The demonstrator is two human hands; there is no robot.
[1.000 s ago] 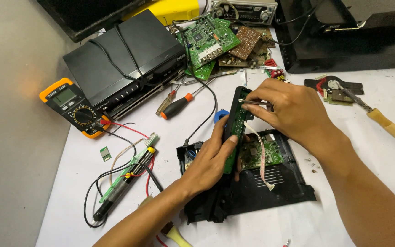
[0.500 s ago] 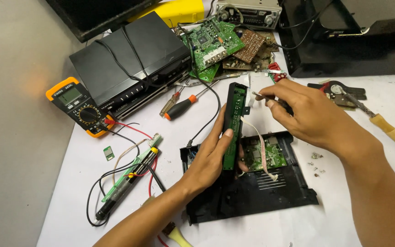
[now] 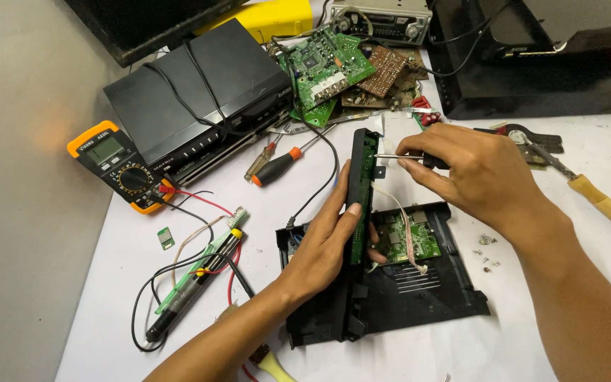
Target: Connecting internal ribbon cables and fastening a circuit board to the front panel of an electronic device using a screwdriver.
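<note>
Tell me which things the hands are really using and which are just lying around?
In use:
left hand holding the front panel strip upright
right hand with a screwdriver on it
open black case with its green circuit board

Lying about:
multimeter
black player box
orange-handled screwdriver
pile of circuit boards
loose screws
yellow-handled tool

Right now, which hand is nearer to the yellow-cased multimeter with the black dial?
Left. The left hand grips the narrow green front-panel board, a stretch right of the multimeter; the right hand, holding a screwdriver, is farther right.
</note>
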